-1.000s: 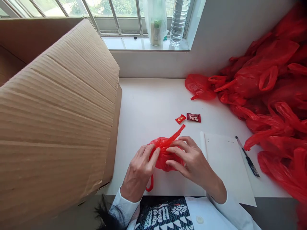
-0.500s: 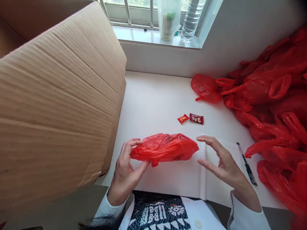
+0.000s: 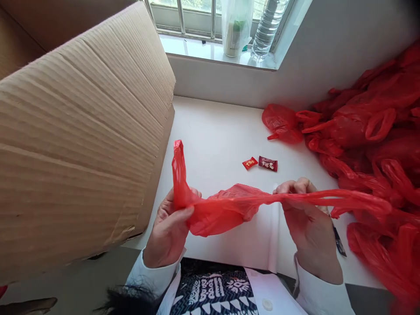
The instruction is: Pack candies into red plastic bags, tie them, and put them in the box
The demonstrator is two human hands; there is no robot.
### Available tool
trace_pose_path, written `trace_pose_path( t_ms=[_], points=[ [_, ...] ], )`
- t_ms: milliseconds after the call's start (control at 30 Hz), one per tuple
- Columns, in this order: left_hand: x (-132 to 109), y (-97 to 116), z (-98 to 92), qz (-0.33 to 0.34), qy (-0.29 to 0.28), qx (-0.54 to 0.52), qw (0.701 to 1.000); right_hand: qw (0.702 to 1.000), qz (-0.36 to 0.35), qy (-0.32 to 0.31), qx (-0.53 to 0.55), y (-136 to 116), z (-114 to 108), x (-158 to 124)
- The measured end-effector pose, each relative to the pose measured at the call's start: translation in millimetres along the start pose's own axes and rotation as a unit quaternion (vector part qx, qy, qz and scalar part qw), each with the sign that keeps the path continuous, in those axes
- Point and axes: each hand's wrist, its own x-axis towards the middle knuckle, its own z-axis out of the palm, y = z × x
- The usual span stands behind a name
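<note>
A small red plastic bag (image 3: 226, 209) is stretched between my two hands above the white table (image 3: 213, 140). My left hand (image 3: 169, 229) pinches one handle, which sticks up past my fingers. My right hand (image 3: 306, 218) is closed on the other handle, which trails out to the right. The bag's body sags between them. Two wrapped sweets, a red one (image 3: 250, 163) and a dark red one (image 3: 268, 163), lie on the table just beyond the bag.
A large cardboard box (image 3: 82, 131) fills the left side. A heap of red plastic bags (image 3: 370, 140) covers the right. A white sheet (image 3: 288, 245) and a black pen (image 3: 339, 245) lie under my right hand. A water bottle (image 3: 267, 28) and a bagged cup (image 3: 235, 26) stand on the windowsill.
Both hands took hold of the bag's handles and pulled them apart, left handle up, right handle out to the right. The bunched bag is now stretched thin.
</note>
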Motion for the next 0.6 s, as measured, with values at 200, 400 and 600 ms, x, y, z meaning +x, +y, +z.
trace_pose_path(
  t_ms=[200,400,600],
  points=[
    [-14,19,-8.4,0.060,-0.063,0.057,0.995,0.991,-0.082,-0.064,-0.083,-28,-7,-13],
    [-20,39,-11.8,0.142,-0.154,0.220,0.953,0.863,-0.339,-0.147,-0.344,-86,28,-11],
    [-22,34,-21.6,0.157,-0.130,0.353,0.913,0.634,-0.317,-0.536,-0.458,-74,40,15]
  ],
)
